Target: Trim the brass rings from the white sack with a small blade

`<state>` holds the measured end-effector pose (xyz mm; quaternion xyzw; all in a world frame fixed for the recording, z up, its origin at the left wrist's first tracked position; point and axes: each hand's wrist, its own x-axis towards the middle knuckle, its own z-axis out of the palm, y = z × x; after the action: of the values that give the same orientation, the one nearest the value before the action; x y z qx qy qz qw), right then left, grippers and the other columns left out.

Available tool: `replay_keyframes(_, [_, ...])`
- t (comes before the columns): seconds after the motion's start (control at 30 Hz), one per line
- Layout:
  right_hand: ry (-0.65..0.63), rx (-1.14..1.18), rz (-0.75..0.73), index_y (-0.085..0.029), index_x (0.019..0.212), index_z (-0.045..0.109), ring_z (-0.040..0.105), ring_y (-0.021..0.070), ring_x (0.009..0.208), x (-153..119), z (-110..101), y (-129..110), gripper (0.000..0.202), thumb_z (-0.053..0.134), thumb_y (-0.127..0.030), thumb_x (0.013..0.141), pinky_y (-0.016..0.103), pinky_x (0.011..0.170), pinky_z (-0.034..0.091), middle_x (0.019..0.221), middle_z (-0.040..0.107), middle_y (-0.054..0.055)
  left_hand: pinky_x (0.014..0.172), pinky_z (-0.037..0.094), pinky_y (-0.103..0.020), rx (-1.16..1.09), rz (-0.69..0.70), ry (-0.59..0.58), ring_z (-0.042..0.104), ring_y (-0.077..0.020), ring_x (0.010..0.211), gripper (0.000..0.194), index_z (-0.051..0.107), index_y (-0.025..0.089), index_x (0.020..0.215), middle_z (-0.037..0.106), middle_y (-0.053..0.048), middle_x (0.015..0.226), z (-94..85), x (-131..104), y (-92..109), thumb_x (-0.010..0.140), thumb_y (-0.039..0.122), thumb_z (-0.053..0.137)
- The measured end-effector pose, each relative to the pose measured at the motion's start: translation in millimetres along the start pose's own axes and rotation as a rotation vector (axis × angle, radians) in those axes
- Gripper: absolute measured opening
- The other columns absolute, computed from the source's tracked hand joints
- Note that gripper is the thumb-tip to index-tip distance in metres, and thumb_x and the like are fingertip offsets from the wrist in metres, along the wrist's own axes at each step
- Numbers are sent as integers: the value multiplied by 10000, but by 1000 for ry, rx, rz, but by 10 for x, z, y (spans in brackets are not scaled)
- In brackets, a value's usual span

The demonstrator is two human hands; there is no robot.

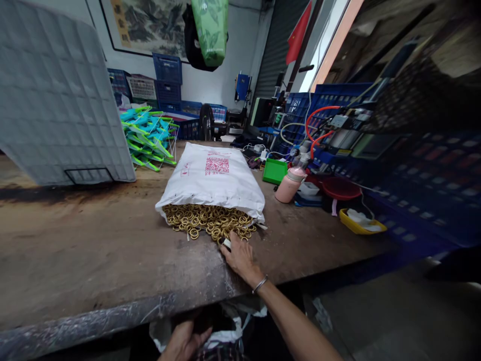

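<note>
A white woven sack (214,175) with a red printed code lies on the table, its open mouth facing me. Many brass-coloured rings (203,218) spill from it onto the wood. My right hand (240,255), with a bracelet at the wrist, reaches to the front of the ring heap. Its fingers are closed round a small pale piece (227,243), whose kind I cannot make out. Below the table edge, my left hand (185,341) is beside an opened white plastic bag (225,337), fingers apart. The bag's inside is dark.
The wooden table (93,250) has a worn front edge. A pink bottle (290,184), a green tray (275,171) and a yellow dish (361,222) stand to the right. A grey quilted panel (63,95) and green-blue plastic frames (150,135) stand left. Blue crates (167,82) are behind.
</note>
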<state>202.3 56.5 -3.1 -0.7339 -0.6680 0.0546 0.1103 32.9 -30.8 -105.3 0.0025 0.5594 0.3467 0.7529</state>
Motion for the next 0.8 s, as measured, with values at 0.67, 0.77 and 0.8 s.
replay_keyframes(0.67, [62,-140,294,-191,1050,519,597,189,786,321,-127,636,364,357,-461,868,282,642,397,983,537,86,773,474,-344,304,3,-273,595,-280,959,400,666,113,854,651,-132,1016,-204,36,-110,539,340,763])
replay_keyframes(0.77, [43,-145,193,-216,1082,496,593,176,779,226,-76,475,319,387,-422,865,271,626,398,991,527,68,805,450,-341,502,58,-380,602,-259,892,450,682,122,837,682,-96,841,-134,-38,-70,509,417,768])
replay_keyframes(0.8, [36,-146,164,-220,1084,492,590,175,790,195,-58,415,303,400,-405,863,269,629,399,1002,522,66,812,444,-344,551,60,-412,602,-252,876,463,684,127,844,681,-87,808,-116,-58,-52,511,439,761])
